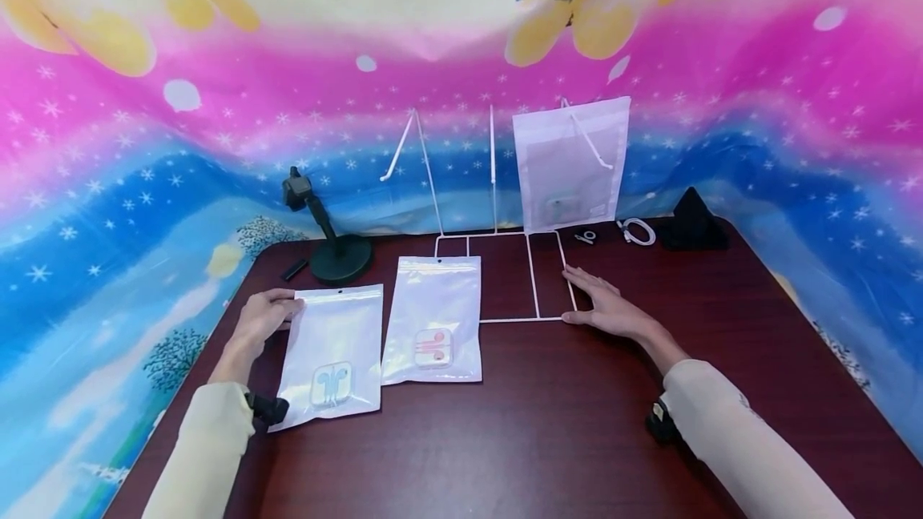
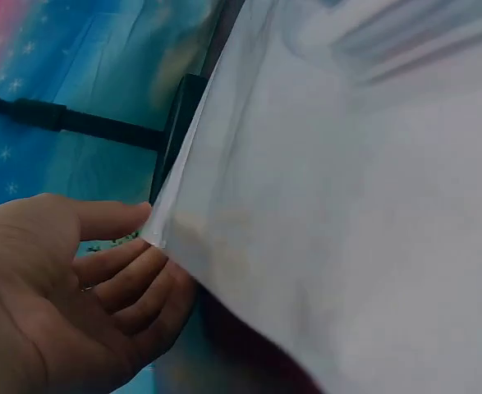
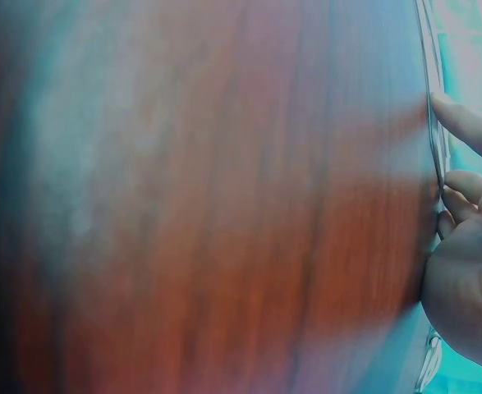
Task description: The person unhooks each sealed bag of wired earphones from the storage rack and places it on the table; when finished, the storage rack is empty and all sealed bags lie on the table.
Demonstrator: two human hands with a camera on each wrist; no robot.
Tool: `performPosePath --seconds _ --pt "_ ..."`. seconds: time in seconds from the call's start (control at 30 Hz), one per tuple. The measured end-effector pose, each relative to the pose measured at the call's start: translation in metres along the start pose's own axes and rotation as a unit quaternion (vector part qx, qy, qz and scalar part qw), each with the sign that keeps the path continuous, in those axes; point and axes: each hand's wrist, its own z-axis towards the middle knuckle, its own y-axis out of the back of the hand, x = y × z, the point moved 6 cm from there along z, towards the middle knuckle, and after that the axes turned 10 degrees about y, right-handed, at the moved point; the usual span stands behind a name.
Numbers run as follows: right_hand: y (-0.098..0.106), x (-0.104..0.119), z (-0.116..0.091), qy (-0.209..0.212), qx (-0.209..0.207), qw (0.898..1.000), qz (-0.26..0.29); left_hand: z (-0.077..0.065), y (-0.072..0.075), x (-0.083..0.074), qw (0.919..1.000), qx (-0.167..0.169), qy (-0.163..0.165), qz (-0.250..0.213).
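My left hand [image 1: 261, 317] pinches the upper left corner of a white zip bag [image 1: 333, 343], thumb on one side and fingers behind, as the left wrist view also shows. Through the bag's front shows a case with pale blue earphones [image 1: 332, 384]. Beside it lies a second white zip bag [image 1: 433, 303] with pink earphones [image 1: 433, 348], partly over the base of a white wire display rack [image 1: 535, 279]. My right hand [image 1: 609, 303] rests at the right edge of that base, fingers extended and thumb at the front corner. A third bag [image 1: 573, 166] hangs on the rack's right hook.
A dark stand with a round base [image 1: 341, 260] is at the back left, a small black object [image 1: 294, 270] beside it. Back right are a coiled white cable [image 1: 638, 231], a small ring-shaped item [image 1: 587, 237] and a black triangular stand [image 1: 694, 223]. A printed cloth hangs behind.
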Motion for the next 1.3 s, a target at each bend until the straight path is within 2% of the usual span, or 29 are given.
performPosePath --seconds 0.13,0.27,0.4,0.53,0.7,0.97,1.13,1.3 --pt "0.000 0.001 0.000 0.000 -0.001 1.000 -0.001 -0.002 0.008 -0.009 0.9970 -0.048 -0.029 0.052" --pt "-0.001 0.001 -0.001 -0.006 0.004 1.000 0.003 -0.002 0.019 -0.021 0.9926 -0.095 -0.038 0.066" --pt "0.000 0.000 -0.001 -0.007 0.006 1.000 0.002 -0.009 0.025 -0.046 0.9923 -0.087 -0.073 0.048" --pt "0.001 -0.001 -0.002 -0.006 0.005 1.000 0.001 -0.022 0.022 -0.081 0.9916 -0.055 -0.113 0.030" --pt "0.000 -0.001 0.000 -0.005 0.004 1.000 0.000 -0.033 0.005 -0.118 0.9898 -0.023 -0.141 0.007" --pt "-0.003 0.001 0.002 0.003 0.005 1.000 0.006 -0.036 -0.026 -0.155 0.9838 0.038 -0.169 -0.047" --pt "-0.002 -0.001 0.002 -0.002 0.006 1.000 0.005 -0.036 -0.048 -0.173 0.9800 0.059 -0.179 -0.064" --pt "-0.001 -0.001 0.001 0.002 0.004 1.000 0.006 -0.028 -0.078 -0.177 0.9827 0.072 -0.161 -0.057"
